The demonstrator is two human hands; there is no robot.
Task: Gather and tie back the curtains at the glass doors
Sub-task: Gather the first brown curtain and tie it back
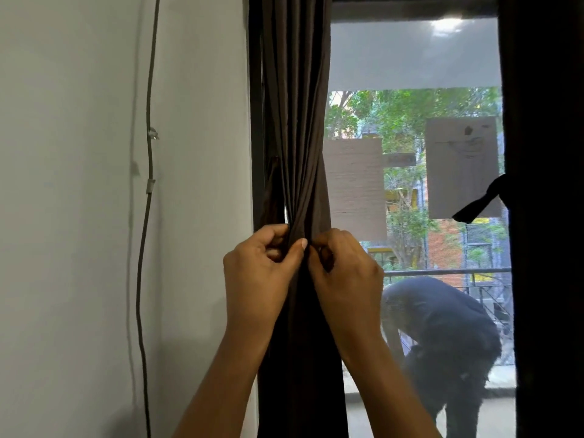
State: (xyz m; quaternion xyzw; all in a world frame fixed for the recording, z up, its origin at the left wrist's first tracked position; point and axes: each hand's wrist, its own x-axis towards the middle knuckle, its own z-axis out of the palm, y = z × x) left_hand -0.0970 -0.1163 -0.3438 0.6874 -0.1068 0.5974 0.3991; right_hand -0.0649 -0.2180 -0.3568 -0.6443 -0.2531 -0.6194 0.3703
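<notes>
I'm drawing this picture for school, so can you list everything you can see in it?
brown curtain: one, dark brown, gathered in folds between wall and glass
dark curtain: one, nearly black, right edge
tie strip: one, black, sticking out from the dark curtain
wall: one, white, left
cable: one, grey, clipped down the wall
glass door: one, dark frame, middle
sheets: two, brownish, on the glass
person outside: one, dark clothes, bent over beyond the glass
railing: one, black, outside
trees: several, green, outside
left hand: one, pinching the brown curtain's folds
right hand: one, pinching the same folds
</notes>
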